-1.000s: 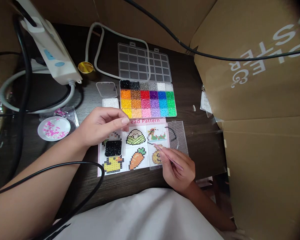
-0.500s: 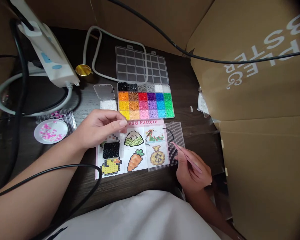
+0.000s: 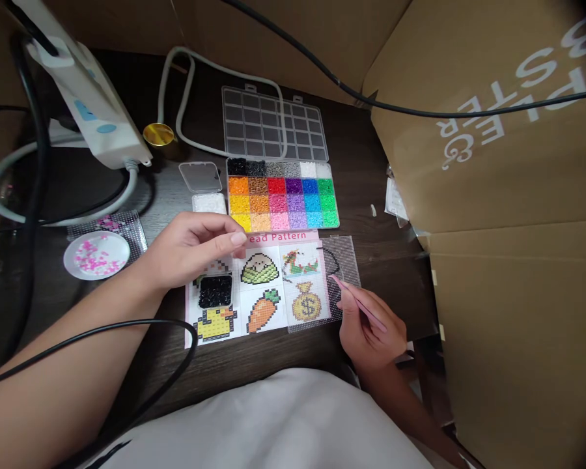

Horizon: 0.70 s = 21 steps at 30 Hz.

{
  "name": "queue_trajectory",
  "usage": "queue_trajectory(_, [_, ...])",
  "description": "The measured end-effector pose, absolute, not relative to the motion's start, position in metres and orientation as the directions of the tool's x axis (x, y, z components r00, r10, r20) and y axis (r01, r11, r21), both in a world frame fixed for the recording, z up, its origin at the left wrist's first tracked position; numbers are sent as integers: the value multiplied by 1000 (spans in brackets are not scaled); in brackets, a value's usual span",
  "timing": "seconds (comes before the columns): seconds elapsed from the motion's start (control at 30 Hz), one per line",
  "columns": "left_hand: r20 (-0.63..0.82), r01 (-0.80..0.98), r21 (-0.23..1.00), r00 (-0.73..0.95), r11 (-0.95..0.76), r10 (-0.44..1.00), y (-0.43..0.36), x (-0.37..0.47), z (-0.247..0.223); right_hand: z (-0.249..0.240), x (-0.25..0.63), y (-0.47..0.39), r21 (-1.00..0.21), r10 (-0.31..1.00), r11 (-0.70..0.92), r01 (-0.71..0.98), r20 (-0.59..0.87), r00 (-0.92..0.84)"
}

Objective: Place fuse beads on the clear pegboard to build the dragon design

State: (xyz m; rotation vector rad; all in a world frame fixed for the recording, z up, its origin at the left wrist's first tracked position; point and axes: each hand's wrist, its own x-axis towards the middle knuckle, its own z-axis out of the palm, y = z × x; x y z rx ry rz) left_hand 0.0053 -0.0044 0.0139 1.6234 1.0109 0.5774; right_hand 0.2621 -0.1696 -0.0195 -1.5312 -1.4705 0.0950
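Note:
Pink tweezers (image 3: 364,306) are pinched in my right hand (image 3: 374,329), their tips over a clear pegboard (image 3: 346,260) that carries a curved line of black beads (image 3: 335,255). The pegboard partly overlaps a printed pattern sheet (image 3: 265,309) showing a carrot, a money bag and other pictures. My left hand (image 3: 200,247) hovers above the sheet's upper left, thumb and fingers close together; what they hold, if anything, is too small to tell. Just below it, a small box of black beads (image 3: 215,291) rests on the sheet. Behind stands the multicoloured bead case (image 3: 283,195).
On the left are a white dish (image 3: 96,255) with pink beads, a white power strip (image 3: 97,111) and a gold round tin (image 3: 159,135). A black cable (image 3: 176,322) crosses my left forearm. Cardboard (image 3: 508,260) walls the right side.
The tweezers and my right hand have shifted slightly left over the pegboard. The whole view has moved a little; my left hand keeps its pose.

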Motion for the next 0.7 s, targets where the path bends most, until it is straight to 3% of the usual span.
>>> queue_trajectory(0.7, [-123,319,946,518,-57,847,-5,7,15,-23,262,-169,-648,785,231,726,564,254])
